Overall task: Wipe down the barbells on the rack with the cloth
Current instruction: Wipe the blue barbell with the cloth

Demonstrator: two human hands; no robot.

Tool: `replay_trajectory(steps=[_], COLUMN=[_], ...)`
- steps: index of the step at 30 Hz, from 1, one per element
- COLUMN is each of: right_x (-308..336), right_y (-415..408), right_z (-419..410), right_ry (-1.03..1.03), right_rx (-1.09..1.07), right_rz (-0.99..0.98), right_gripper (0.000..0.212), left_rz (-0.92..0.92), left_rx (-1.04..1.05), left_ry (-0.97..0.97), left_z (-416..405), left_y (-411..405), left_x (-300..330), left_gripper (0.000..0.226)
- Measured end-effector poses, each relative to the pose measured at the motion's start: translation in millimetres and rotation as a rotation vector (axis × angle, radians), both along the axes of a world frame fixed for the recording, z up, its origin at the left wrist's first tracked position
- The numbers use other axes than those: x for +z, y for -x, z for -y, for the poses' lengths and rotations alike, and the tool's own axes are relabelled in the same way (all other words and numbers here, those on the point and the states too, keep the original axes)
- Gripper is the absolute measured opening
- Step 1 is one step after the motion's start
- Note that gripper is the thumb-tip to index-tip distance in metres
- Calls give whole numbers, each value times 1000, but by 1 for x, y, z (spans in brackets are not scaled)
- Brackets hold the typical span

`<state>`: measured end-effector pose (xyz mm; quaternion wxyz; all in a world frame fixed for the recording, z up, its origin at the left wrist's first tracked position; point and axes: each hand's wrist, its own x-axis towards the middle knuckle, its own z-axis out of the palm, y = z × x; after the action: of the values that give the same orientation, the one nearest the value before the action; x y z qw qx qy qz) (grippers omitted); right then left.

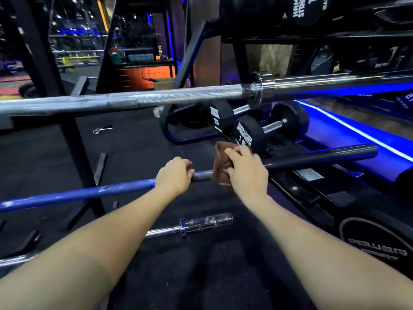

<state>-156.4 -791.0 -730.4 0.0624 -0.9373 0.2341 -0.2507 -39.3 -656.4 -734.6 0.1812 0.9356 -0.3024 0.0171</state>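
Fingers of both hands curl round the blue barbell point(78, 194), lying left-right; right hand point(245, 168) clamps brown cloth point(220, 166).

Single head-worn view, wide-angle. It faces forward and down, close over both forearms, along the blue barbell point(76, 195) toward the floor point(134, 148).

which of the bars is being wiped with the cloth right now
The blue barbell, the middle one. The left hand grips it and the right hand holds the brown cloth around it. The silver barbell above and chrome bar below are untouched.
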Motion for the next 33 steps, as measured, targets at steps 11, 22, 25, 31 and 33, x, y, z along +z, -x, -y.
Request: replay_trajectory(steps=[11,22,25,31,33], right_x=[-62,-50,-43,-40,-42], right_y=[-29,-70,-66,-59,-65], right_z=[21,-19,-20,0,4], right_ry=[209,20,-45,38,-110], right_rx=[155,256,255,57,40], right_rz=[-153,-43,-13,-59,-85], right_gripper=[76,41,39,56,52], left_rz=[116,86,86,98,100], left_rx=[-56,-17,-19,-18,-20], left_ry=[-154,-145,-164,-177,-172], left_z=[-75,-83,-83,-81,-81], left_y=[-42,-50,-47,-50,-51], left_x=[-14,-13,-11,-12,-14], left_gripper=[38,28,28,25,25])
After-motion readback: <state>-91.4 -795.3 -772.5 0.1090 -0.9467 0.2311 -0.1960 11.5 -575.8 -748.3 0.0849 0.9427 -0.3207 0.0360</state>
